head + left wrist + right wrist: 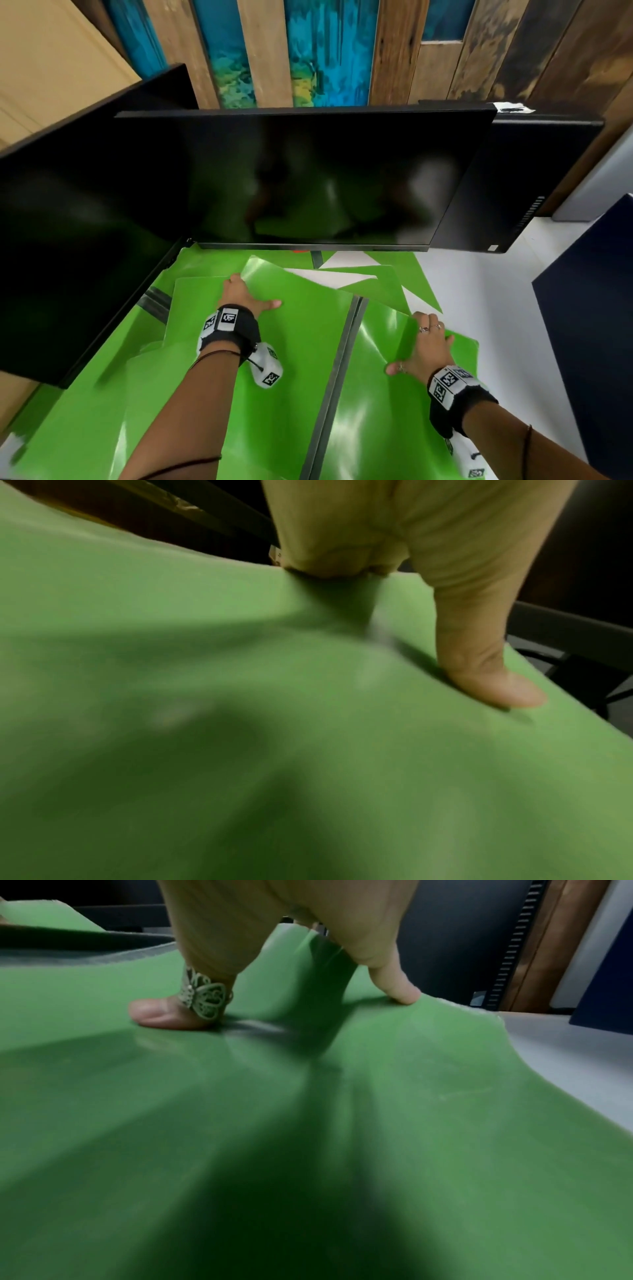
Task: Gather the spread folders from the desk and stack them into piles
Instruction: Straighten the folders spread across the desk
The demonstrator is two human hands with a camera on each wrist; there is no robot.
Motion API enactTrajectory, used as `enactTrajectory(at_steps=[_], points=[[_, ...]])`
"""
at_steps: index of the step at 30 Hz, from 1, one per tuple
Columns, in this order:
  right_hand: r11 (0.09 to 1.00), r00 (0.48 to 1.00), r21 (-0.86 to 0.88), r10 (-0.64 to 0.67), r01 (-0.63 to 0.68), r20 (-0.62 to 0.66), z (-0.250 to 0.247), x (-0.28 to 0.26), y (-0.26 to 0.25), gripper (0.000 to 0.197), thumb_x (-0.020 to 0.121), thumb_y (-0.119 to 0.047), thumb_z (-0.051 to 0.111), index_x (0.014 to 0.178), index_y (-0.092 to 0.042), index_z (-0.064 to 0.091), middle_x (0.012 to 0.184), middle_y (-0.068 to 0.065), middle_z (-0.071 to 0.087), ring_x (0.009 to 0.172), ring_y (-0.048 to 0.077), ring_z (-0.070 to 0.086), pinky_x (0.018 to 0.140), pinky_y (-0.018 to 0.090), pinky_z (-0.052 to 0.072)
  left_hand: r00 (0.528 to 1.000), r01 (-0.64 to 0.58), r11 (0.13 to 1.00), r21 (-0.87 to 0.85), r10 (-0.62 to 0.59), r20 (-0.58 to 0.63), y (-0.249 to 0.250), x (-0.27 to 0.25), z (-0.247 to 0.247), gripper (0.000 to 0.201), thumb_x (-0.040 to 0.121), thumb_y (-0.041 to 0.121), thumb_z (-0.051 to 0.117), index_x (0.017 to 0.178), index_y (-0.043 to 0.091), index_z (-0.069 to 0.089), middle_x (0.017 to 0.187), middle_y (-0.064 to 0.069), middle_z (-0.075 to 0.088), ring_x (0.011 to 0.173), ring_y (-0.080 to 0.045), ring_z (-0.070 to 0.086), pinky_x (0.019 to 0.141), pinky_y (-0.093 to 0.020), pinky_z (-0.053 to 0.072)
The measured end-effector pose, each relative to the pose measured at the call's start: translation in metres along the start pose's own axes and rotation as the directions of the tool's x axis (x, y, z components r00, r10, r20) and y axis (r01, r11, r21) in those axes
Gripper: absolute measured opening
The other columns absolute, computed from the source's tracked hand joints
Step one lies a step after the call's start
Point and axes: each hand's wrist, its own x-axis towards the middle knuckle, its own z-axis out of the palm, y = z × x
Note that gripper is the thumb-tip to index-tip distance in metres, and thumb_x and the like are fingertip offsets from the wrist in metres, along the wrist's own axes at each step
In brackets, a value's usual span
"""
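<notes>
Left hand (245, 297) grips the far edge of a green folder (274, 342) at frame centre, fingers curled over the edge, thumb flat on top. Right hand (426, 346) lies spread on the right folder (387, 394), fingers over its far edge; whether they actually curl under, cannot tell. More folders (373, 284) overlap under the monitor (308, 178). They look thin, glossy, bendy and probably slippery; best taken by an edge or the spine.

You have glossy green folders (291, 342) spread overlapping across the desk below the monitors, one lying flat at the left, another (394, 377) beside it at the right with its far corner curled up, more fanned out behind them.
</notes>
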Motion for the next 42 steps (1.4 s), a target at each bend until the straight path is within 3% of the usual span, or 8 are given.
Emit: enactTrajectory(at_steps=[9, 16, 19, 24, 30, 34, 37, 42], points=[[0.866, 0.997, 0.494, -0.063, 0.075, -0.040, -0.053, -0.006, -0.020, 0.125, 0.035, -0.031, 0.091, 0.139, -0.011, 0.022, 0.143, 0.013, 0.029, 0.136, 0.029, 0.030, 0.117, 0.038, 0.023, 0.901, -0.386, 0.880, -0.277, 0.295, -0.318, 0.014, -0.015, -0.025, 0.093, 0.065, 0.032, 0.082, 0.138, 0.013, 0.027, 0.134, -0.015, 0.042, 0.128, -0.032, 0.037, 0.108, -0.047, 0.032], [0.648, 0.910, 0.642, -0.253, 0.411, -0.327, -0.097, -0.011, -0.055, 0.133, 0.021, -0.052, 0.086, 0.132, -0.014, 0.022, 0.128, -0.010, 0.030, 0.126, 0.020, 0.036, 0.109, 0.025, 0.026, 0.866, -0.460, 0.849, -0.259, 0.494, 0.082, 0.058, -0.048, -0.038, 0.076, 0.083, 0.043, 0.060, 0.144, 0.027, 0.017, 0.152, -0.012, 0.017, 0.142, -0.029, 0.016, 0.116, -0.047, 0.019], [0.504, 0.822, 0.653, -0.275, 0.565, -0.498, -0.098, -0.008, -0.055, 0.131, 0.013, -0.078, 0.072, 0.121, -0.021, 0.023, 0.116, -0.024, 0.026, 0.113, 0.016, 0.040, 0.106, 0.031, 0.034, 0.755, -0.525, 0.808, -0.268, 0.587, 0.292, 0.078, -0.069, -0.048, 0.070, 0.087, 0.047, 0.051, 0.145, 0.031, 0.015, 0.155, -0.005, 0.018, 0.141, -0.022, 0.022, 0.115, -0.039, 0.024], [0.475, 0.760, 0.600, -0.305, 0.644, -0.574, -0.107, -0.011, -0.052, 0.112, 0.027, -0.075, 0.075, 0.123, -0.043, 0.026, 0.138, 0.003, 0.029, 0.130, 0.022, 0.034, 0.114, 0.037, 0.028, 0.540, -0.474, 0.784, -0.401, 0.619, 0.571, 0.107, -0.130, -0.058, 0.030, 0.085, 0.055, 0.035, 0.115, 0.055, 0.037, 0.118, 0.027, 0.048, 0.118, -0.011, 0.047, 0.093, -0.033, 0.048], [0.521, 0.847, 0.673, -0.398, 0.525, -0.352, -0.111, -0.018, -0.048, 0.110, 0.069, -0.014, 0.079, 0.132, -0.054, -0.001, 0.156, -0.003, -0.018, 0.143, 0.007, -0.022, 0.117, 0.034, 0.007, 0.360, -0.369, 0.745, -0.555, 0.665, 0.654, 0.127, -0.167, -0.060, 0.102, 0.030, 0.095, 0.048, 0.119, 0.049, 0.030, 0.114, 0.017, 0.049, 0.098, 0.010, 0.055, 0.071, -0.017, 0.054], [0.481, 0.801, 0.656, -0.482, 0.581, -0.356, -0.091, -0.021, -0.059, 0.078, 0.094, -0.009, 0.050, 0.140, -0.046, 0.000, 0.155, -0.005, -0.024, 0.136, -0.008, -0.025, 0.118, 0.028, 0.008, 0.425, -0.571, 0.695, -0.437, 0.705, 0.567, 0.133, -0.169, -0.051, 0.092, 0.056, 0.052, 0.075, 0.129, 0.039, 0.020, 0.106, 0.008, 0.054, 0.097, 0.003, 0.051, 0.086, -0.017, 0.048], [0.424, 0.877, 0.770, -0.279, 0.478, -0.391, -0.072, -0.020, -0.062, 0.066, 0.095, -0.032, 0.047, 0.144, -0.041, 0.004, 0.158, -0.002, -0.007, 0.145, 0.005, -0.009, 0.113, 0.010, 0.009, 0.509, -0.562, 0.714, -0.418, 0.697, 0.506, 0.137, -0.169, -0.052, 0.035, 0.076, 0.006, 0.070, 0.099, 0.021, 0.047, 0.070, 0.010, 0.055, 0.058, 0.011, 0.052, 0.060, -0.007, 0.047], [0.292, 0.995, 0.956, 0.072, 0.040, -0.064, -0.053, -0.006, -0.026, 0.108, 0.056, -0.093, 0.036, 0.146, -0.036, 0.019, 0.155, -0.006, 0.022, 0.142, 0.019, 0.023, 0.116, 0.049, 0.022, 0.605, -0.448, 0.689, -0.569, 0.702, 0.374, 0.124, -0.160, -0.057, 0.042, 0.061, 0.003, 0.071, 0.081, 0.022, 0.039, 0.067, 0.004, 0.035, 0.050, 0.002, 0.043, 0.050, -0.009, 0.039]])
